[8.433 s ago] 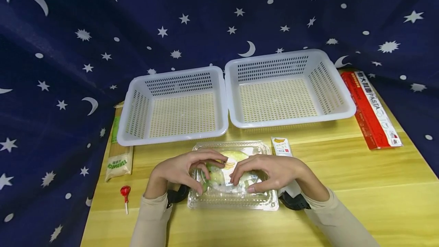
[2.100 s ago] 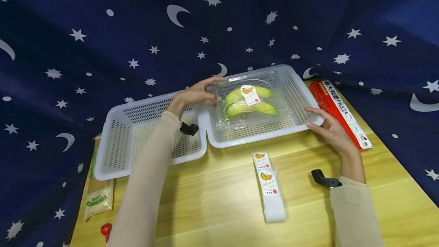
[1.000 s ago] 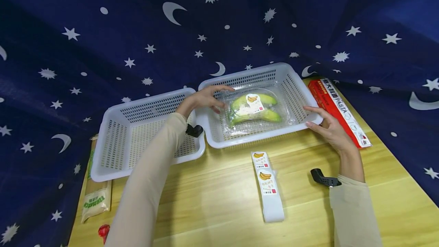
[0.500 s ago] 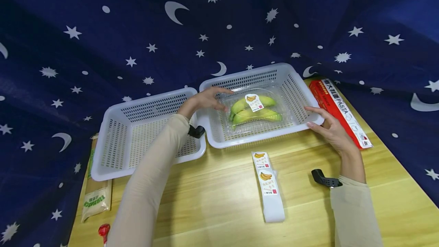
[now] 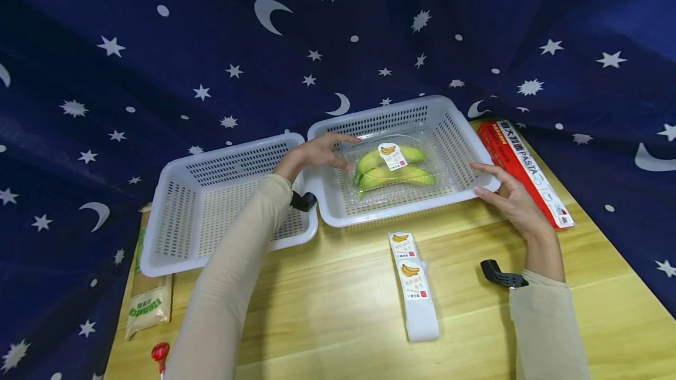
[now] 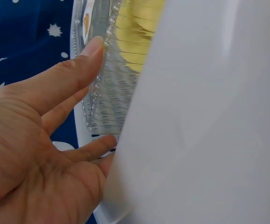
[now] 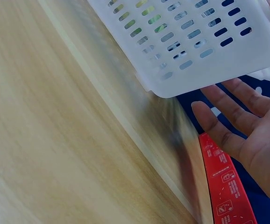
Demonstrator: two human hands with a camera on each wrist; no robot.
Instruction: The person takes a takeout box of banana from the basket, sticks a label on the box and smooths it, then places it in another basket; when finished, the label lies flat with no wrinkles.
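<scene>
A clear plastic clamshell box [image 5: 380, 193] lies inside the right-hand white basket [image 5: 401, 211]. Through its lid show green-yellow bananas [image 5: 396, 177], with a banana label [image 5: 392, 157] on top. My left hand [image 5: 319, 150] reaches over the basket's left side, its spread fingers at the box's left edge. In the left wrist view the thumb [image 6: 69, 74] lies along that edge, and the basket wall [image 6: 200, 112] hides part of the box. My right hand [image 5: 507, 195] holds the basket's right front corner, index finger and thumb over the rim; the lower fingers [image 7: 233, 112] extend beneath.
A second white basket [image 5: 219, 157] stands beside it at left. A strip of banana labels [image 5: 417, 292] lies in front. Right of the baskets is a red pasta box [image 5: 525, 175]; at left lie a noodle packet [image 5: 150, 304] and a red lollipop [image 5: 160, 352].
The box was on the table under both hands 8.4 s ago. It has since come into the right basket and settled lower and slightly rightward. Both hands have hardly moved in the last half second.
</scene>
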